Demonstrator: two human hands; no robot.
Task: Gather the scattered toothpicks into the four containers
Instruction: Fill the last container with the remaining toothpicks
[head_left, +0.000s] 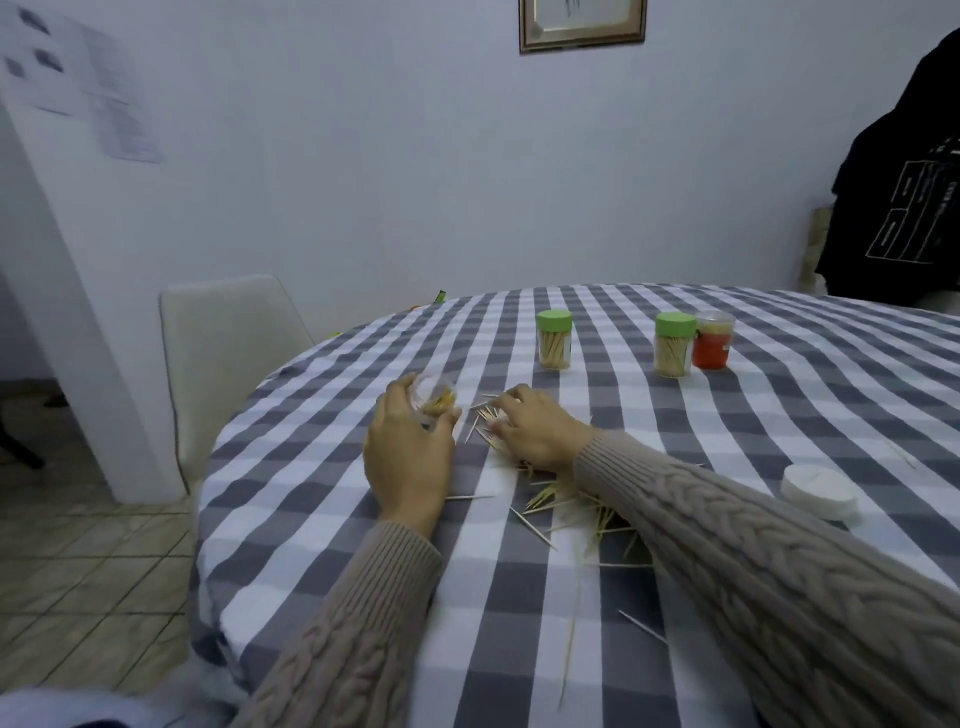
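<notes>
Head view shows the left hand (410, 457) gripping a tilted clear container (435, 397) just left of the right hand (535, 431), whose fingers pinch toothpicks (485, 415) from the scattered pile (576, 506) trailing behind it.

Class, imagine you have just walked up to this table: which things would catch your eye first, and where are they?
First, the two hands at the middle of the checked tablecloth: the left hand grips a small clear container, the right hand pinches loose toothpicks from the pile strewn under its forearm. Behind them stand two green-lidded jars and a red-labelled jar, all holding toothpicks.
</notes>
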